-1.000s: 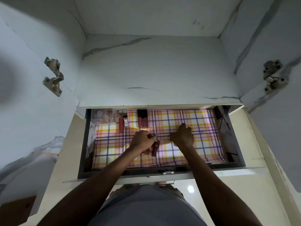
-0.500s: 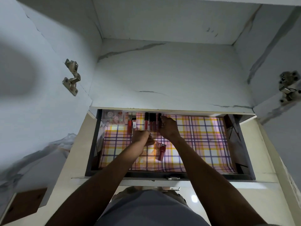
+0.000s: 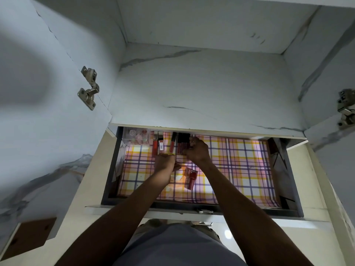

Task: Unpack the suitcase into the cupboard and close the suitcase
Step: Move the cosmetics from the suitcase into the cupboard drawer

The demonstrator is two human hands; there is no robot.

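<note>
both hands are now farther into the dark-walled pull-out drawer [image 3: 112,166] than one second ago, when they were at its middle; the right hand [image 3: 197,150] has moved left and to the far side, up to the row of tubes, and one small red tube with a red cap [image 3: 191,178] now lies alone on the liner, near the middle, just between the two forearms.

the right hand is curled, its fingertips [image 3: 192,140] at the right end of the row of red lip gloss tubes with black caps [image 3: 177,144], which lie side by side at the far edge of the drawer. it seems to pinch one tube there, but i cannot tell this for sure. the left hand [image 3: 166,163] is just near of the row, its fingers curled under; whether it holds something is hidden from the camera.

left of the row lies a clear plastic box with small round things inside [image 3: 136,136], in the far left corner. the bottom of the drawer is covered by a checked liner in pink, yellow and purple [image 3: 240,164]. above the drawer is the white marble-pattern shelf of the cupboard [image 3: 201,89]. a metal hinge [image 3: 88,87] sits on the left cupboard side and another metal hinge [image 3: 346,110] on the right side. the suitcase is not in view.
</note>
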